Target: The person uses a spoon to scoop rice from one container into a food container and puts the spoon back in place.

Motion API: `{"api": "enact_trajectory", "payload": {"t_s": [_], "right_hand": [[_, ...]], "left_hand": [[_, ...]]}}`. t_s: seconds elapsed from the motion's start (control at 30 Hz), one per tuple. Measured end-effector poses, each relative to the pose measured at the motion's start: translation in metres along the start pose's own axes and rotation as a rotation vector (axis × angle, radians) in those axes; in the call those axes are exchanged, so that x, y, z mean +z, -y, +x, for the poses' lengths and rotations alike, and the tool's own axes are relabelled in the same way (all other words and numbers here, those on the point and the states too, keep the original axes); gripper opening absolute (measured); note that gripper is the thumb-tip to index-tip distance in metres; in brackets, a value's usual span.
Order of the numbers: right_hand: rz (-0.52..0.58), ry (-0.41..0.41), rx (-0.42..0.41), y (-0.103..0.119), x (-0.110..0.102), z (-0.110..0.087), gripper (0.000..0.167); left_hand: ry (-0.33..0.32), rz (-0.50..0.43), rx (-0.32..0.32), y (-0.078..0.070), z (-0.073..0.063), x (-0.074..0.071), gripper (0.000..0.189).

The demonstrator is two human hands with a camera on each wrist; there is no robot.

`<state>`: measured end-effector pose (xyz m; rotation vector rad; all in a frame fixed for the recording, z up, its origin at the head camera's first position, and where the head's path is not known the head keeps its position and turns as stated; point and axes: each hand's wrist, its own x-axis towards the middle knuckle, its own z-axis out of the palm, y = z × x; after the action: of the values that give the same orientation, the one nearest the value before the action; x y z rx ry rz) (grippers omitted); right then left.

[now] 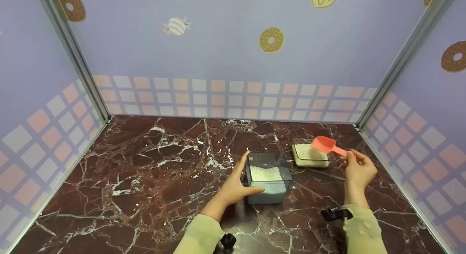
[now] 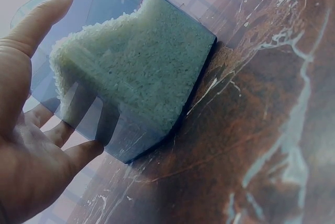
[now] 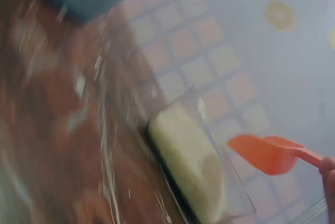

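Note:
A tall see-through container holding white rice stands on the marbled table in the head view. My left hand holds it from the left, thumb along the near side and fingers along the left side. In the left wrist view, the rice lies in a slope behind the clear wall. My right hand pinches the handle of a red scoop, raised and tilted above a low clear box of rice. No rice shows in the scoop in the right wrist view.
The low box stands behind and to the right of the tall container. White grains or specks are scattered on the dark red marbled table. Patterned panels close off the back and both sides, with metal posts at the corners.

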<state>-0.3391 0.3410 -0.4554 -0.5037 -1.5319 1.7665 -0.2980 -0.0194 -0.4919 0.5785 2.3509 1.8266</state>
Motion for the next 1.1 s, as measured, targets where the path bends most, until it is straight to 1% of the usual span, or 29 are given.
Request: {"api": "enact_trajectory", "payload": {"t_s": [0.07,0.13,0.17,0.23,0.3,0.33,0.37,0.43,0.5,0.57,0.63,0.77,0.83,0.87,0.93,1.0,1.03,1.07,1.1], "right_hand": [[0.224,0.017,0.265,0.002,-0.004,0.004,0.020],[0.415,0.016,0.499,0.006,-0.007,0.009,0.026],[0.490,0.020,0.597,0.007,-0.008,0.011,0.027],[0.622,0.043,0.744,0.012,-0.010,0.013,0.025],[0.703,0.099,0.837,0.019,-0.009,0.012,0.020],[0.719,0.136,0.864,0.024,-0.008,0.010,0.019],[0.723,0.182,0.873,0.029,-0.006,0.007,0.019],[0.696,0.277,0.842,0.040,-0.002,-0.002,0.019],[0.624,0.367,0.748,0.052,0.002,-0.013,0.021],[0.531,0.440,0.605,0.062,0.007,-0.028,0.021],[0.425,0.478,0.436,0.070,0.013,-0.044,0.021],[0.174,0.499,0.076,0.079,0.025,-0.075,0.014],[0.024,0.522,-0.133,0.079,0.030,-0.089,0.009],[-0.052,0.541,-0.251,0.079,0.032,-0.095,0.007],[-0.196,0.581,-0.514,0.077,0.034,-0.106,0.008],[-0.302,0.612,-0.786,0.074,0.037,-0.114,0.013],[-0.347,0.624,-0.906,0.072,0.038,-0.119,0.016],[-0.385,0.634,-1.013,0.071,0.039,-0.123,0.019],[-0.414,0.648,-1.099,0.070,0.041,-0.126,0.021]], "left_hand": [[0.006,-0.010,0.005,0.000,0.000,0.000,0.119],[0.003,-0.004,0.007,0.000,0.000,0.000,0.119],[0.000,0.000,0.008,0.000,0.000,0.000,0.120],[-0.005,0.008,0.008,-0.001,0.000,0.000,0.120],[-0.009,0.011,0.010,0.000,0.000,0.000,0.120],[-0.011,0.011,0.011,0.000,0.000,0.000,0.120],[-0.011,0.007,0.013,0.000,0.000,0.000,0.120],[-0.013,0.002,0.015,0.001,0.000,0.001,0.120],[-0.013,-0.004,0.017,0.001,0.000,0.001,0.121],[-0.015,-0.007,0.022,0.001,0.000,0.001,0.121],[-0.019,-0.002,0.027,0.001,0.000,0.000,0.121],[-0.022,-0.006,0.034,0.001,0.000,0.000,0.121],[-0.022,-0.012,0.034,0.001,0.000,0.000,0.122],[-0.021,-0.012,0.033,0.001,0.000,0.000,0.121],[-0.021,-0.013,0.031,0.001,0.000,0.000,0.121],[-0.020,-0.008,0.031,0.001,0.000,0.000,0.121],[-0.019,-0.006,0.029,0.001,0.000,0.000,0.121],[-0.017,-0.006,0.029,0.001,0.000,0.000,0.121],[-0.015,-0.010,0.033,0.001,0.000,0.000,0.121]]}}
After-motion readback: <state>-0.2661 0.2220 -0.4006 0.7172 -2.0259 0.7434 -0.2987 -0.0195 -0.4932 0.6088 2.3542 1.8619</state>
